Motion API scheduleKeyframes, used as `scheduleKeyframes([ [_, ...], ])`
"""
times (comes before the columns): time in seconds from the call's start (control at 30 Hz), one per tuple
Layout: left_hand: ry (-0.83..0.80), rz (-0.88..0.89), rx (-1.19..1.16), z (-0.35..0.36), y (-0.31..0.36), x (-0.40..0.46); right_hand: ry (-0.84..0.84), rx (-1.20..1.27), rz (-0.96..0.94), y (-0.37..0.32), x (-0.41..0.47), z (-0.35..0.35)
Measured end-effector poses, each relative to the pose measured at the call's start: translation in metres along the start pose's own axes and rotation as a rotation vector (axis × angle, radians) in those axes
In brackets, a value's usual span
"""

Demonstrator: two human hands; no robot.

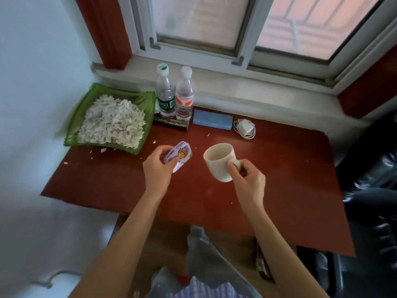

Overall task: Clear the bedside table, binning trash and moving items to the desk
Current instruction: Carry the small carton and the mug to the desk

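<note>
Over the red-brown wooden table (279, 190), front and right areas bare; rear edge lined with green glass tray of white shreds (111, 119), two clear plastic bottles (174, 95), blue case (212, 120), white charger (245, 127). Left hand (158, 168) clamped on purple printed packet (179, 155). Right hand (247, 179) pinching handle of cream ceramic mug (219, 161), lifted mid-table.

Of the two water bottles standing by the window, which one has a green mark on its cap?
The left bottle, next to the green tray. Its white cap carries a green mark and its label is dark green; the right bottle has a plain white cap and an orange-red label.
</note>
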State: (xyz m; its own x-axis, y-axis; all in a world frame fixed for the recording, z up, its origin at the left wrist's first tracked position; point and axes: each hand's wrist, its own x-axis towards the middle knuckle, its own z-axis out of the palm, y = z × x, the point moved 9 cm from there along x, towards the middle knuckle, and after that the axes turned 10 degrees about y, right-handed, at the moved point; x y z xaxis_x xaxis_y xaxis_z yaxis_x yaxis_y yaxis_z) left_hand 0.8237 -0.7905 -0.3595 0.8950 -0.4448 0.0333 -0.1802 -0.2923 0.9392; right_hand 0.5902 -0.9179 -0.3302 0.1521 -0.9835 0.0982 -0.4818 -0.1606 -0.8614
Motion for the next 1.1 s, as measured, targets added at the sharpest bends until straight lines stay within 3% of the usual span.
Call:
scheduleKeyframes([
  [0.37, 0.14, -0.196, 0.086, 0.038, -0.046, 0.057, -0.121, -0.047, 0.02, 0.018, 0.081, 0.06],
  [0.8, 0.159, -0.202, 0.162, 0.061, -0.081, 0.097, -0.097, -0.082, 0.096, 0.028, 0.097, 0.095],
  [0.97, 0.14, -0.089, 0.291, 0.067, -0.086, 0.105, -0.065, -0.068, 0.123, 0.031, 0.098, 0.097],
  [1.1, 0.019, 0.098, 0.493, 0.076, -0.085, 0.093, -0.058, -0.06, 0.155, 0.036, 0.097, 0.1],
])
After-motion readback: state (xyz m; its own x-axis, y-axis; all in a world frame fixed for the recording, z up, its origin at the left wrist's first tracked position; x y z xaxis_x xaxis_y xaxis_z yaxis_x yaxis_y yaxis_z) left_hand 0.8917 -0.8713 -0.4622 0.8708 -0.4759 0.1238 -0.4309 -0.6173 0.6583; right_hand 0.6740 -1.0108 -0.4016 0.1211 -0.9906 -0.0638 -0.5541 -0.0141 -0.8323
